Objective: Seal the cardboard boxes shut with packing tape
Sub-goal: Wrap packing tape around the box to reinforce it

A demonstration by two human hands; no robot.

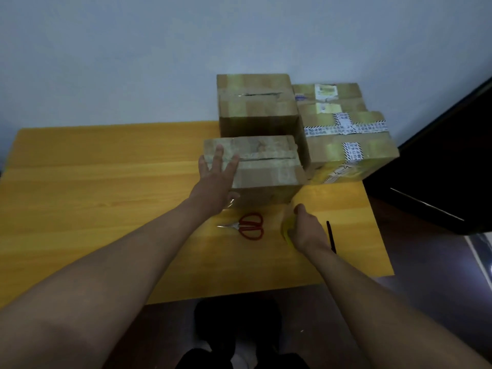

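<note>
Left half of bench (93, 182): bare wood from 7 to 10 o'clock, open for a hand.
Boxes: nearest box (266, 169) and three others, touching, block 12 to 2 o'clock up to the wall (133, 62).
Near strip: scissors (246, 226) and black pen (331, 237) lie at 5 o'clock, a gap between them.
Right edge: dark furniture (439, 169) just beside at 3 o'clock.

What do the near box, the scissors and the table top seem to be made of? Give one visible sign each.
Near box: brown cardboard, matte, with glossy tape strips. Scissors: shiny metal blades, red handles, probably plastic. Table top: yellow wood-grain surface, possibly laminate.
</note>
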